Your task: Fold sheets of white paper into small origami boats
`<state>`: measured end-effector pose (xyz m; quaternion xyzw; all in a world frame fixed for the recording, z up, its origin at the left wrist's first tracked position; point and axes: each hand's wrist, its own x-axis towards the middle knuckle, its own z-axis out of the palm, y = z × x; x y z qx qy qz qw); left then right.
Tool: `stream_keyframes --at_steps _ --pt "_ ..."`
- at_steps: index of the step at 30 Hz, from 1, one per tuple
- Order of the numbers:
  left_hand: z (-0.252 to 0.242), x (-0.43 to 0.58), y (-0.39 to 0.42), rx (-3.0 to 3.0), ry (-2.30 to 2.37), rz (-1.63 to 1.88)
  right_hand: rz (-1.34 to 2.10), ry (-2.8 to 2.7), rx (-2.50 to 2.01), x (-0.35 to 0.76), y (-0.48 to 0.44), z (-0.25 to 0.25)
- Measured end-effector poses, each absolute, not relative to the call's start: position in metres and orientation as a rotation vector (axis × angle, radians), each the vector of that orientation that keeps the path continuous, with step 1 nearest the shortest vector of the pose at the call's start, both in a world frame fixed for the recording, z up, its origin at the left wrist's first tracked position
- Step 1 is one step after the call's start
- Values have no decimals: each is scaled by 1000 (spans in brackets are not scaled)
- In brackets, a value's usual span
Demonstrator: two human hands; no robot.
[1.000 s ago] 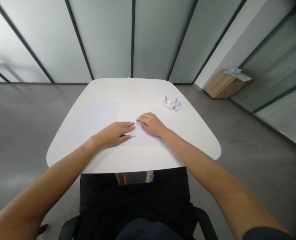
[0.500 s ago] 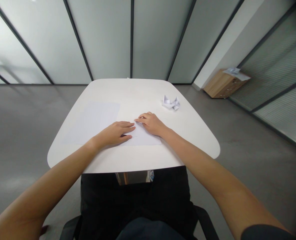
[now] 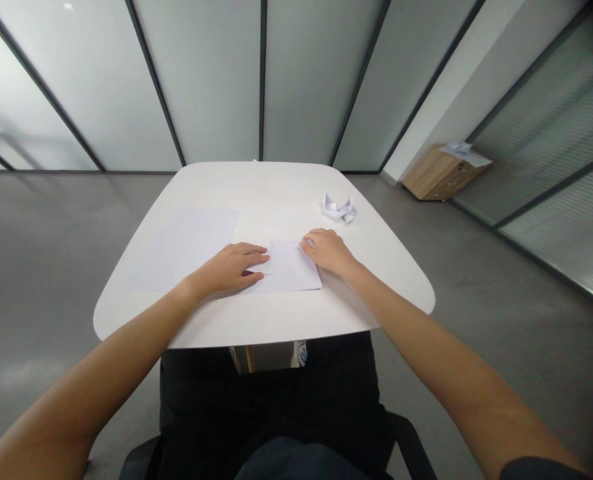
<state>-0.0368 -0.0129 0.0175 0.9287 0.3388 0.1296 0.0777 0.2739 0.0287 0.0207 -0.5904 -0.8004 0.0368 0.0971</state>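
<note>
A folded sheet of white paper (image 3: 293, 268) lies on the white table in front of me, with a short fold line or edge near its middle. My left hand (image 3: 233, 267) rests flat on its left part, fingers stretched out and a little apart. At the far right corner of the sheet is my right hand (image 3: 326, 248); its fingers are curled together at the paper's edge, and whether they pinch it is hidden. Beyond that hand stands a folded white paper shape (image 3: 339, 209) with raised points.
Another flat white sheet (image 3: 191, 233) lies on the table (image 3: 256, 190) to the left, partly behind my left arm. A wooden cabinet (image 3: 439, 172) with papers on top stands on the floor at right. Frosted glass panels (image 3: 216, 87) rise behind the table.
My right hand has moved right, from beside the left fingertips to the far right corner of the folded paper, uncovering its middle. My left hand has stayed in place.
</note>
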Motion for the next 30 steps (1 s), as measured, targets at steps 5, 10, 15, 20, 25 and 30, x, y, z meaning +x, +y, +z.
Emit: stream_keyframes --at_steps 5,10,15,20,25,30 --pt "17 -33 -16 2799 1074 354 121 -2219 -1867 264 23 18" --pt "13 -31 -17 2825 1090 278 149 -2268 -1909 261 34 19" --pt "7 -30 -17 2819 1113 270 182 -2340 -1850 261 38 23" --pt "7 -31 -20 2806 1116 285 227 -2336 -1955 257 49 30" --pt "12 -30 -24 2789 1116 296 265 -2340 -1972 253 55 38" --pt "11 -30 -24 2790 1114 301 456 -2106 -1721 250 40 40"
